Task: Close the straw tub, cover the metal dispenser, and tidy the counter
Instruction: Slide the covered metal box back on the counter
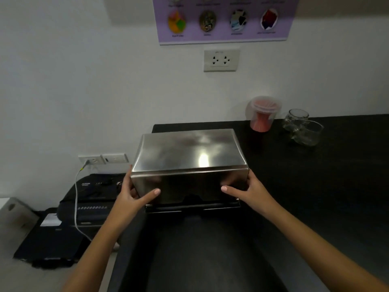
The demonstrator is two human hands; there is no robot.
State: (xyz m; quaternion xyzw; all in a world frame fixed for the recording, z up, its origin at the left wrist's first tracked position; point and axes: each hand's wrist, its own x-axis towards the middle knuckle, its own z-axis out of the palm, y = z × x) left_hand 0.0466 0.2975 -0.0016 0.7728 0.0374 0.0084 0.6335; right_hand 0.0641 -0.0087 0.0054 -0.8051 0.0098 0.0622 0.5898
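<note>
A shiny metal dispenser cover (189,157) sits over a dark base with a black bar (192,207) at its front, on the black counter (315,197). My left hand (134,192) grips the cover's left front corner, thumb across the front face. My right hand (246,188) holds the right front corner the same way. Behind, at the wall, stands a clear plastic straw tub (264,113) with red straws inside and a lid on top.
Two clear glass jars (303,127) stand right of the tub. Left of the counter, lower down, lie black devices (88,205) and a white cable (76,199) plugged into a wall socket. Another socket (221,60) and a purple poster (223,17) hang above.
</note>
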